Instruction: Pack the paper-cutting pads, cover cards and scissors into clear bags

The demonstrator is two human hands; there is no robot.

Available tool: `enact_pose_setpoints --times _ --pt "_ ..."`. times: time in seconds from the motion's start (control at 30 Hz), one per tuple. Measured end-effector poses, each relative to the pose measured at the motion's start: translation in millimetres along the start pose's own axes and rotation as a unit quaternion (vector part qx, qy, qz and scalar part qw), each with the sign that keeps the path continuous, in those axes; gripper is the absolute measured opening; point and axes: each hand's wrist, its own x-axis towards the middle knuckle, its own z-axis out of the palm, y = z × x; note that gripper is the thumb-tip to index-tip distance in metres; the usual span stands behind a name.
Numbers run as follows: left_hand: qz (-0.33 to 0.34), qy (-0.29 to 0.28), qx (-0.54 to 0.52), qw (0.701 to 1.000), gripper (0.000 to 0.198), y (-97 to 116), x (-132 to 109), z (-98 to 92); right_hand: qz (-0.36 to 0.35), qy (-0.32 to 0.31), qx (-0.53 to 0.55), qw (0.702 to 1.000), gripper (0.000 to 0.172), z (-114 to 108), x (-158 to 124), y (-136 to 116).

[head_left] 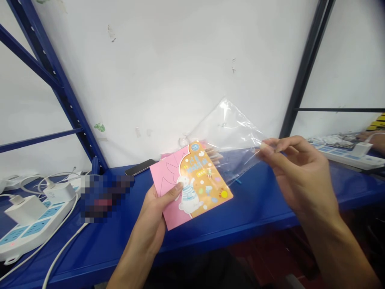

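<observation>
My left hand (152, 220) grips a thin booklet (215, 185) by its lower left side, thumb on the front and fingers beneath. Its cover is pink and orange, with a white bear in a striped sweater. A clear plastic bag (236, 122) stretches from behind the booklet's upper right edge. Thumb and forefinger of my right hand (300, 170) pinch the bag's right corner. Whether part of the booklet is still inside the bag, I cannot tell. Light brown sticks (214, 154) and something pink lie behind the booklet, partly hidden.
On the blue table (120, 245), a dark phone (140, 167) lies near the wall. White power strips stand at left (49, 218) and right (345, 155), with chargers and cables. A blurred dark object (105, 200) is at left. Another person's hand (374, 138) shows far right.
</observation>
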Motion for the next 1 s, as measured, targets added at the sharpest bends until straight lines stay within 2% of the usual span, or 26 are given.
enact_pose_setpoints --times 0.3,0.67,0.87,0.93,1.0 --pt "0.074 0.054 0.013 0.996 0.073 8.4 2.2 -4.8 0.051 -0.065 -0.046 0.996 0.024 -7.4 2.7 4.6" --pt "0.119 0.063 0.045 0.99 0.079 9.2 -2.5 -2.1 0.101 -0.164 -0.091 0.977 0.027 -8.1 0.0 17.3" --pt "0.188 0.071 0.107 0.974 0.07 8.7 -2.3 -3.9 0.194 -0.239 -0.14 0.941 0.059 -10.1 0.7 21.6" --pt "0.221 0.086 0.168 0.957 0.063 10.6 -4.3 -3.2 0.169 -0.24 -0.176 0.94 0.066 -11.5 -0.1 24.1" --pt "0.248 0.11 0.244 0.931 0.055 12.1 -7.3 -1.6 0.102 -0.212 -0.228 0.945 0.078 -12.4 -2.0 25.5"
